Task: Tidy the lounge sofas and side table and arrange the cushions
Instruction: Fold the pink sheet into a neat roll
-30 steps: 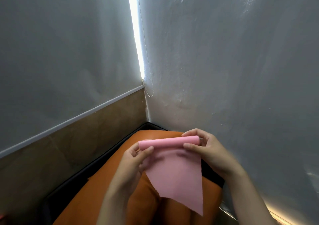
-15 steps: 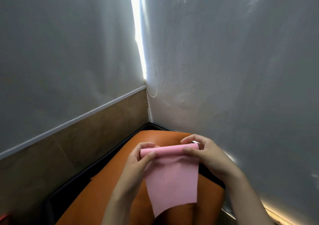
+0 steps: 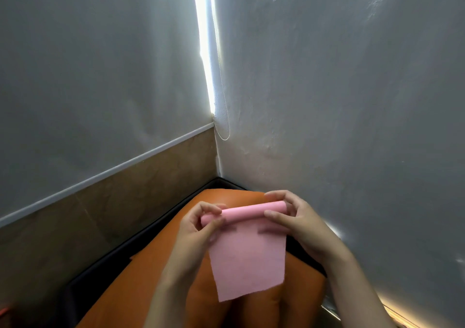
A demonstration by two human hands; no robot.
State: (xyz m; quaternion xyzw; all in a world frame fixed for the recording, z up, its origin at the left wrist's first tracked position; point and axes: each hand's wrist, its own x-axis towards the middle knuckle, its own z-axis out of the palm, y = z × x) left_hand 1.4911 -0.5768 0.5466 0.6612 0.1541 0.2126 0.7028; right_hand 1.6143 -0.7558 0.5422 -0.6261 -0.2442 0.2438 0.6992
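Observation:
I hold a pink cloth (image 3: pixel 247 257) in front of me, its top edge rolled into a tube and the rest hanging down flat. My left hand (image 3: pixel 198 227) pinches the left end of the roll between thumb and fingers. My right hand (image 3: pixel 294 220) pinches the right end the same way. Below the cloth lies an orange leather sofa cushion (image 3: pixel 156 272), partly hidden by my arms and the cloth.
The sofa sits in a corner between two pale roller blinds (image 3: pixel 339 88), with a bright gap and a bead cord (image 3: pixel 224 116) between them. A brown wall panel (image 3: pixel 113 201) runs behind the sofa's dark frame (image 3: pixel 141 239) on the left.
The roll at the top has grown thicker and the hanging part of the pink cloth has become shorter. Both hands stay at the ends of the roll.

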